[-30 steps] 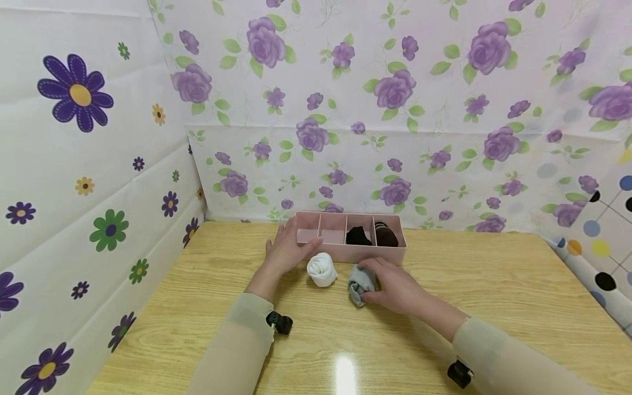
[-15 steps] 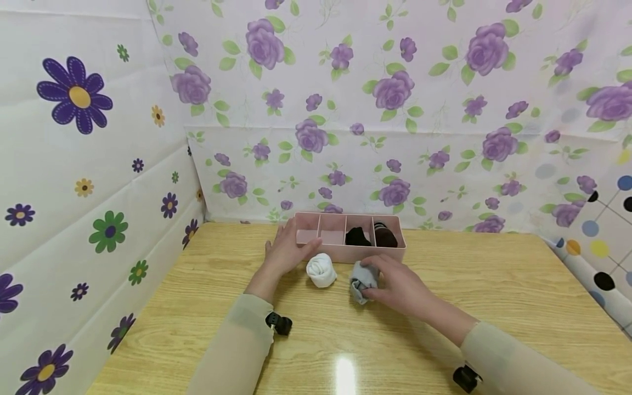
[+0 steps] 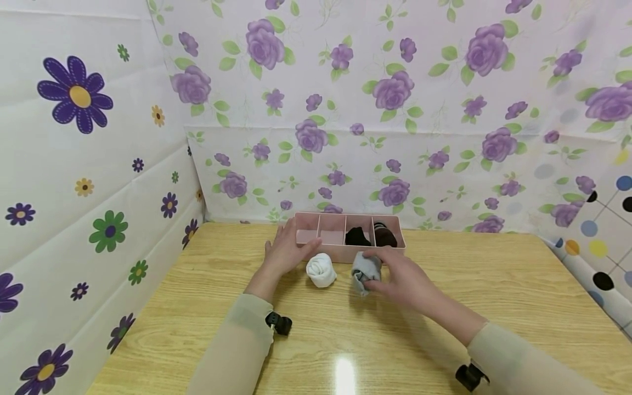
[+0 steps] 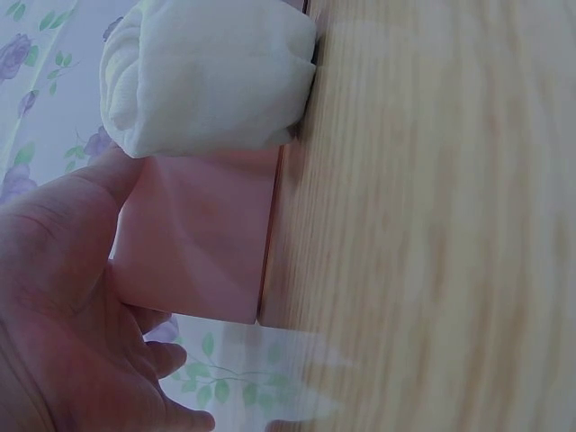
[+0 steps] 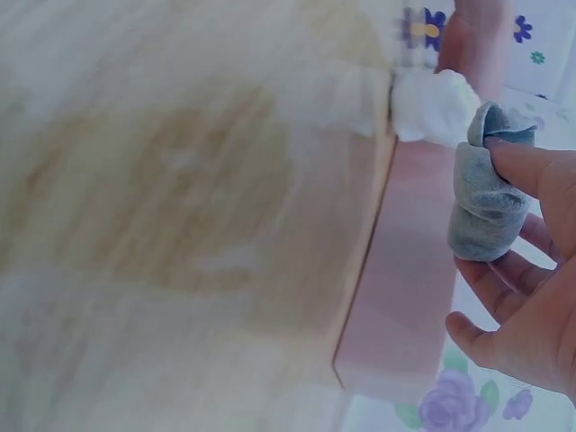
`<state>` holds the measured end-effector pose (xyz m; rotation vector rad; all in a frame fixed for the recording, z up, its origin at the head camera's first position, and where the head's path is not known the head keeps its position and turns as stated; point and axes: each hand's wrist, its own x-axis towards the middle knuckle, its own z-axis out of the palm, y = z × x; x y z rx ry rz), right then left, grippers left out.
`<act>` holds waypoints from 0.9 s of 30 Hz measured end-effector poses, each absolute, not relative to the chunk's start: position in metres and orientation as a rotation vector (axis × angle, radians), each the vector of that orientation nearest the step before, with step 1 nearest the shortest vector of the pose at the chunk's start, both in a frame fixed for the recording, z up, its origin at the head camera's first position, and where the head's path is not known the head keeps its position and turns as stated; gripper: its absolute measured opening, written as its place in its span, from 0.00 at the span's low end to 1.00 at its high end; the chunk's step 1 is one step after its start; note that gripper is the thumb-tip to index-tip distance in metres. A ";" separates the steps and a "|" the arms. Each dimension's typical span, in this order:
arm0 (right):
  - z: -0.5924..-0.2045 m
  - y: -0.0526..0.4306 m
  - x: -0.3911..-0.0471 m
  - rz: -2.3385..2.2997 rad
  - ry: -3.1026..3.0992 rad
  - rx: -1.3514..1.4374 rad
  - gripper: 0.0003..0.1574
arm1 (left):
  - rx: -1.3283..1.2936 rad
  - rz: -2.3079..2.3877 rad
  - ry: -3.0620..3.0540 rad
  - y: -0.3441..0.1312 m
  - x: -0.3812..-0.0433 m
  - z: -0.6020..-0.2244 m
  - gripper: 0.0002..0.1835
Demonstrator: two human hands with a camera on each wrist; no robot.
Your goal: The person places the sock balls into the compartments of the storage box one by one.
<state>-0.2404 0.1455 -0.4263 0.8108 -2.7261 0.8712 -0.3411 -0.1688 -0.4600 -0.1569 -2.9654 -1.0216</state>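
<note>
My right hand [image 3: 402, 277] pinches a rolled grey sock [image 3: 366, 270] between thumb and fingers; in the right wrist view the rolled sock hangs above the tabletop, in front of the pink divided box [image 3: 328, 252]. Resting against the box's left end is my left hand [image 3: 288, 251], its thumb along the front and its fingers loosely extended. A rolled white sock [image 3: 321, 270] sits on the table just before the box. Inside the box, a black sock [image 3: 357, 236] and a dark brown sock with stripes [image 3: 384, 236] lie in the two right compartments. The two left compartments hold nothing visible.
The wooden table [image 3: 306, 351] spreads out around the box. Behind it hangs a white sheet with purple flowers [image 3: 395, 93], and another flowered sheet [image 3: 143, 181] borders the left side. Dotted cloth [image 3: 607, 247] lies along the right edge.
My right hand has lifted the grey sock off the table and carried it slightly forward, toward the box. The left hand, white sock and box have stayed in place.
</note>
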 end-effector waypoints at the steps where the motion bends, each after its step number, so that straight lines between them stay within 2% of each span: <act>1: -0.425 0.146 -0.241 0.871 -2.723 0.809 0.36 | -0.157 -1.021 -2.966 -0.169 -0.341 -0.460 0.61; 27: -0.395 0.130 -0.284 0.993 -2.713 0.735 0.40 | -0.150 -1.003 -2.945 -0.166 -0.332 -0.453 0.60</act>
